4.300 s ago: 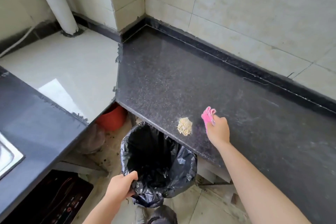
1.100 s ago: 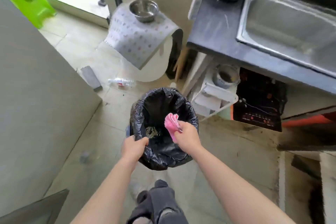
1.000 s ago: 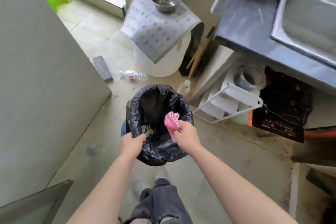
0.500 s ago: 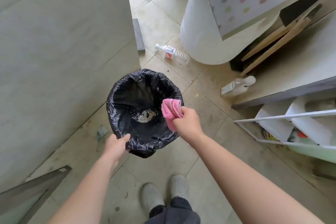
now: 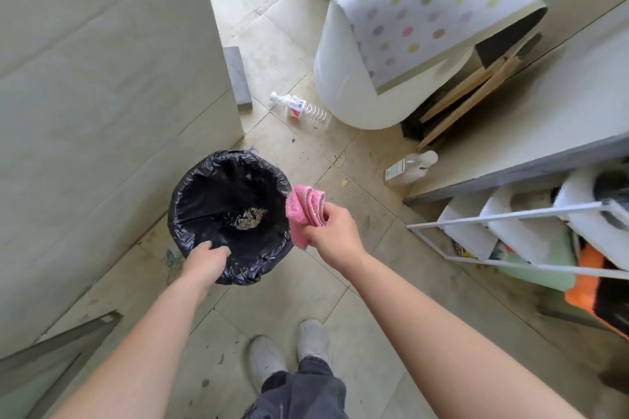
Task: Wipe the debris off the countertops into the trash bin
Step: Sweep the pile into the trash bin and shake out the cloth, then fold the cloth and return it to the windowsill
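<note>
The trash bin [image 5: 190,201], lined with a black bag, stands on the tiled floor next to the left wall. A small heap of pale debris [image 5: 250,218] lies at its bottom. My left hand [image 5: 206,260] is at the bin's near rim with its fingers loosely extended over the liner, not curled round it. My right hand [image 5: 335,231] grips a folded pink cloth [image 5: 304,209] just right of the bin's rim, above the floor. No countertop surface with debris is in view.
A wall panel [image 5: 102,78] stands close on the left. On the floor lie a clear plastic bottle [image 5: 301,109] and a second bottle [image 5: 408,167]. A white tub [image 5: 343,88] under a dotted cover and a white wire rack [image 5: 510,224] are on the right. My shoes [image 5: 289,350] are below.
The bin went from the counter's edge, across the room, down to the floor by the wall. My left hand has loosened from its rim. The cloth moved right, off the bin's mouth.
</note>
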Tool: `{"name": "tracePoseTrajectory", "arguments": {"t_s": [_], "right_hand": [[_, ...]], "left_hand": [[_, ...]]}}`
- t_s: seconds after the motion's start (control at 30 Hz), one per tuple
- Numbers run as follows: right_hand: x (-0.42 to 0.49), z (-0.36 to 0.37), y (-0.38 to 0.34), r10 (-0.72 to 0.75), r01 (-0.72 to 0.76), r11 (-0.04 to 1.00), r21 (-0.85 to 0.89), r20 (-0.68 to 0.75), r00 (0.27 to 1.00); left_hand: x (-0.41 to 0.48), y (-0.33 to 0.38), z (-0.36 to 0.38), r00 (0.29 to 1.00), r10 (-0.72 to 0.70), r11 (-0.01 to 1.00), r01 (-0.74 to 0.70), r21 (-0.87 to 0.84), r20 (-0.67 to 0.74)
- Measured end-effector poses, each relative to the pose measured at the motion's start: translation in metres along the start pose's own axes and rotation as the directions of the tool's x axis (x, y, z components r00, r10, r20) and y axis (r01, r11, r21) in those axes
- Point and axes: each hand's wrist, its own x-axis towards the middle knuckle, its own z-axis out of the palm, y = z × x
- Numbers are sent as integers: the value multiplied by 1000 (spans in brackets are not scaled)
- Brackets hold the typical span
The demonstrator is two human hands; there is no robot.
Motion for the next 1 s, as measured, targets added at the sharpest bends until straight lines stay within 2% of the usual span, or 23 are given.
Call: {"name": "tracePoseTrajectory", "arguments": {"t_s": [0.1,0.23,0.43,0.53,0.67,0.77,0.83,0.87,1.0], "right_hand": [[-42,-40,-20,27,-27,999,44,-18,999],[-120,-115,-35,93,-82,992,98,-104,990],[-236,-241,-17,110,-61,975,214,-226,968],[-276,-295,13,91,-40,984,176,-290,953],[-334,-374,66,123,-35,975,221,-398,909],[-385,-455,119,135,-28,974,225,-472,871],[-419,-508,151,143,-37,977,210,-515,845],[-427,-524,160,137,-28,978,208,-530,837],[-475,-601,204,163,62,939,339,-595,787]], "left_hand": [[-77,45,11,983,175,983,-170,-76,61],[-219,97,32,911,360,931,-338,-138,201],[-396,123,93,758,529,832,-552,-56,380],[-448,121,139,707,551,795,-606,-21,444],[-519,104,218,614,566,724,-689,23,549],[-587,92,308,525,525,683,-729,36,669],[-633,87,368,481,463,685,-727,44,745],[-647,87,386,486,441,713,-701,35,755],[-721,84,465,458,390,753,-657,9,799]]}}
